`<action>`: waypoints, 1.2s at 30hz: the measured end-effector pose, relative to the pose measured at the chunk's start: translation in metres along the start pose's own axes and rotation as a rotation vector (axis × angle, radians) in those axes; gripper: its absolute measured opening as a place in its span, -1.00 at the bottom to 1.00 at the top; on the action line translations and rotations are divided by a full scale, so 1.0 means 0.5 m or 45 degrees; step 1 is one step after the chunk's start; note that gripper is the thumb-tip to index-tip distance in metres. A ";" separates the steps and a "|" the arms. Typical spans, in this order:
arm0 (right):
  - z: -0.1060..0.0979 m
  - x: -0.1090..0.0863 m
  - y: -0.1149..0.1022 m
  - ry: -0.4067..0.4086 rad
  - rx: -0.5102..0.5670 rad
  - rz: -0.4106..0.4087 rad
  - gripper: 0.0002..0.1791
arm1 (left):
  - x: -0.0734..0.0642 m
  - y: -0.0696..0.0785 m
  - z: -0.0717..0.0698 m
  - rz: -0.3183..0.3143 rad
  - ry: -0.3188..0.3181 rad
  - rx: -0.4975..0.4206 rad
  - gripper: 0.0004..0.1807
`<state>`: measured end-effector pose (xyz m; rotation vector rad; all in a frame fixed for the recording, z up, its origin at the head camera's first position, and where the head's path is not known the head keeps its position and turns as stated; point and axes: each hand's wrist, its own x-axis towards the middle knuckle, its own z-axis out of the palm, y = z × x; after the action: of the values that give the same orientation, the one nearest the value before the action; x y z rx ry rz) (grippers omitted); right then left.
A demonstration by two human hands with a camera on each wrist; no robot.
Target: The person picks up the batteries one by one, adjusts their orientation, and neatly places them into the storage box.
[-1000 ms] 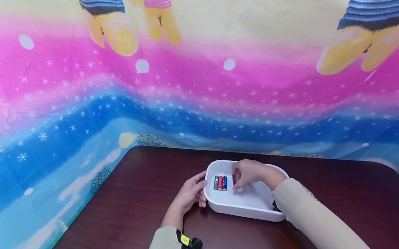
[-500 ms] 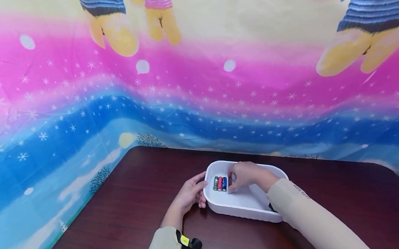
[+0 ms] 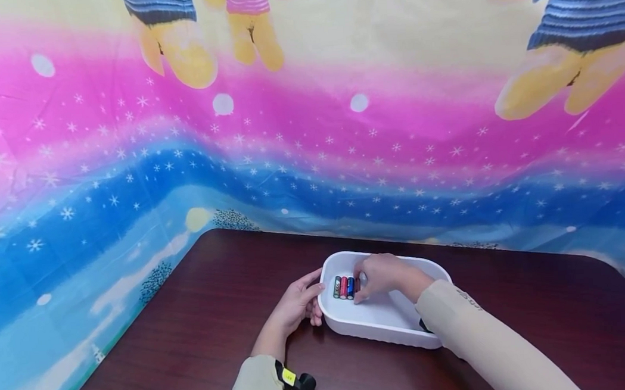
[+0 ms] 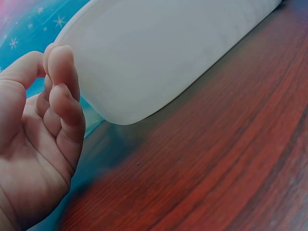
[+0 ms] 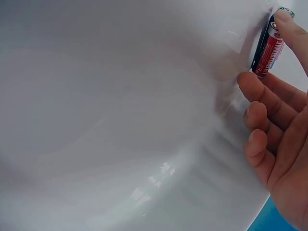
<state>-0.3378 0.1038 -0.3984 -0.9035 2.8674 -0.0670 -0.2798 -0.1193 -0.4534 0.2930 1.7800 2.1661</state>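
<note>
Toward the table's far side, the white plastic tray (image 3: 377, 331) has my left hand (image 3: 293, 305) at its left end, thumb on the rim and fingers bent below; the left wrist view shows these fingers at the tray's corner. Inside stand side by side a green-and-black battery (image 3: 337, 288), a red battery (image 3: 343, 288) and a blue battery (image 3: 350, 288). My right hand (image 3: 384, 272) reaches into the tray and pinches another battery (image 5: 270, 54), red with a silver end, between thumb and fingertips, close against the blue one. Its fingers partly hide it in the head view.
The dark wooden table (image 3: 192, 339) extends around the tray. Behind it hangs a colourful printed cloth (image 3: 289, 160). A black wrist camera (image 3: 305, 386) sits on the left sleeve, above the tabletop.
My right hand has slid left inside the tray with its battery, closing the gap to the blue battery. The left hand stays at the rim.
</note>
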 end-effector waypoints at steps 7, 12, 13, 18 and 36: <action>0.002 0.003 -0.002 -0.041 0.016 0.030 -0.35 | -0.001 -0.003 -0.003 -0.007 0.007 0.002 -0.38; 0.002 0.002 -0.002 -0.032 -0.007 0.012 -0.36 | -0.001 -0.004 -0.002 -0.004 0.002 -0.009 -0.38; 0.001 0.001 -0.002 -0.030 -0.011 0.008 -0.35 | -0.002 -0.004 -0.002 -0.003 0.002 -0.011 -0.38; 0.000 0.000 -0.001 -0.049 0.008 0.015 -0.36 | -0.002 -0.004 0.001 -0.006 -0.002 -0.014 -0.39; -0.077 -0.031 0.010 -0.072 0.246 0.108 -0.40 | -0.001 0.002 0.000 -0.006 0.003 0.008 -0.39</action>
<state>-0.3335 0.1169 -0.3590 -0.7345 2.7836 -0.2991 -0.2792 -0.1196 -0.4525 0.2873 1.7869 2.1589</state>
